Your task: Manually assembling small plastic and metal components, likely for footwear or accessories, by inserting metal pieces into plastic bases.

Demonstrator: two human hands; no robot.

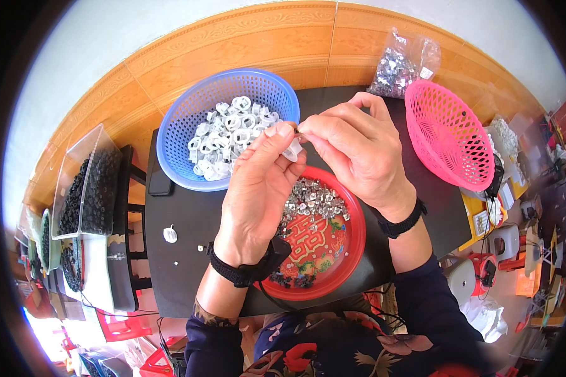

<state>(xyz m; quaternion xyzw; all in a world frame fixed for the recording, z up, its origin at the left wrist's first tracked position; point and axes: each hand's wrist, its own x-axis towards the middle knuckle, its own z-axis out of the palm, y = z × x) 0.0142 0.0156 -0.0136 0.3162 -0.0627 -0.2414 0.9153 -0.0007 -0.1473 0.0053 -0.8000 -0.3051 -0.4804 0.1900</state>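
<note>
My left hand (261, 176) holds a small white plastic part (292, 149) in its curled fingers, above the table. Against it my right hand (361, 144) pinches with thumb and forefinger; whatever is between those fingertips is too small to make out. Below both hands lies a round red tray (357, 251) with a patterned bottom, holding small shiny metal pieces (314, 198) and a cluster of small dark pieces (292, 279). Just beyond my left hand stands a blue basket (176, 132), heaped with white plastic parts (233, 129) like the one held.
A pink basket (449, 135) tilts at the right, beside a clear bag of metal pieces (396, 66). On the dark table (182, 270) lie a phone (160, 179) and a loose white part (170, 234). A clear bin (88, 185) of black parts stands at the left.
</note>
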